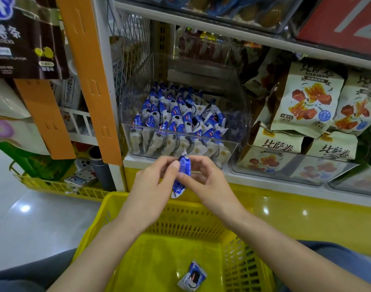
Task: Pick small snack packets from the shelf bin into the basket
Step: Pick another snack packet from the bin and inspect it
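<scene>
1. Left hand point(151, 186) and right hand point(209, 183) both pinch one blue packet point(183, 167), fingertips closed on it; packet upright, above basket point(117, 197), just in front of clear bin point(240, 123)
2. Second packet point(192, 277) lies on basket floor; bin holds many like packets

Person, one. Left hand point(150, 192) and right hand point(207, 182) were bare, with short nails. Forearms point(275, 245) were bare to the frame edge. Trousers point(338, 256) were plain dark cloth: grey-blue on the right leg, darker grey on the left.
</scene>
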Demonstrator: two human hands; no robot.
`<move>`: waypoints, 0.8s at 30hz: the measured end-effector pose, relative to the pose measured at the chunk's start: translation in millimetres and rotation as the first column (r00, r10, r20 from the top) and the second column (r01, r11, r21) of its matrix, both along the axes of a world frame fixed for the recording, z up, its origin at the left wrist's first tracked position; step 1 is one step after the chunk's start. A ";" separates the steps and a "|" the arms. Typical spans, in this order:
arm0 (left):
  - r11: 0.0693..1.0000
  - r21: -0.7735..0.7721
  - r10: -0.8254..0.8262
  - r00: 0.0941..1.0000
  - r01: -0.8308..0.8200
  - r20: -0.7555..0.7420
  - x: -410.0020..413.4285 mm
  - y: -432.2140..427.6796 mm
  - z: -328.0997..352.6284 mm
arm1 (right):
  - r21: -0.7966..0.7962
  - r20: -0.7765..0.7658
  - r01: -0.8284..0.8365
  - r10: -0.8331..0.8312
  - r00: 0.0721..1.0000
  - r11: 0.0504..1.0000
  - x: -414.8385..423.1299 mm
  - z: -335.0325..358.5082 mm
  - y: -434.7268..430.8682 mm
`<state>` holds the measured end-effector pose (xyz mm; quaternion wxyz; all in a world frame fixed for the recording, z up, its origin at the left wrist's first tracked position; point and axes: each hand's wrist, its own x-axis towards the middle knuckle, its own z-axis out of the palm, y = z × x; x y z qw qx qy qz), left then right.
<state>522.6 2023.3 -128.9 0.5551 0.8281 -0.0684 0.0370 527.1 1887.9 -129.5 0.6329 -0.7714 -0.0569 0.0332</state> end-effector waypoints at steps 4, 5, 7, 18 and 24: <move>0.988 -0.136 -0.091 0.992 0.078 -0.089 -4.6 -6.7 1.7 | -0.221 0.204 0.126 -0.081 0.976 0.967 -0.9 -7.8 -0.5; 0.990 -0.127 -0.071 0.994 0.060 -0.083 -4.3 -8.1 1.9 | -0.277 0.260 0.152 -0.078 0.962 0.949 -1.1 -8.8 -0.1; 0.994 -0.113 -0.007 0.997 -0.001 -0.074 -1.3 -7.7 2.8 | -0.315 0.315 0.168 -0.064 0.947 0.934 -1.8 -9.4 1.1; 0.882 -0.468 0.027 0.996 -0.061 -0.080 6.0 4.6 22.4 | -0.115 0.159 -0.010 0.029 0.987 0.993 2.0 16.7 1.8; 0.984 -0.144 0.126 0.982 -0.105 0.144 29.6 15.3 34.3 | -0.085 0.229 0.079 -0.057 0.972 0.993 16.1 43.5 2.6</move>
